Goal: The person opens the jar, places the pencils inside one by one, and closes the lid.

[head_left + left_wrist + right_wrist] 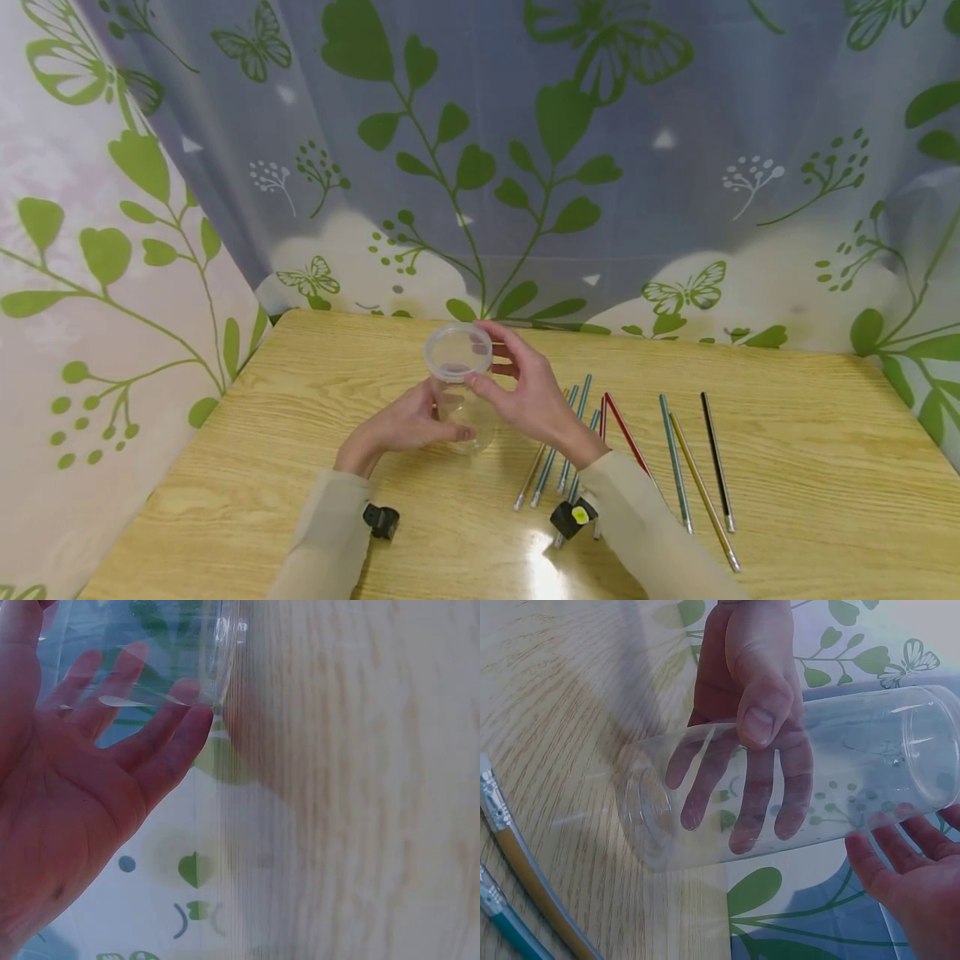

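A clear plastic jar (480,427) stands upright close over the table, its round whitish rim (457,375) facing up. My left hand (405,419) holds the jar's body, thumb on the near side and fingers around the far side; those fingers show through the clear wall in the right wrist view. At the top, my right hand (531,390) grips the rim from the right, thumb at its near edge and index finger at its far edge. Nothing shows inside the jar (855,772).
Several pencils with eraser ends lie on the wooden table (255,433) to the right, among them a red pencil (626,433), a black pencil (716,454) and a yellow pencil (701,483). Some lie partly under my right forearm. A patterned curtain (480,208) hangs behind the table.
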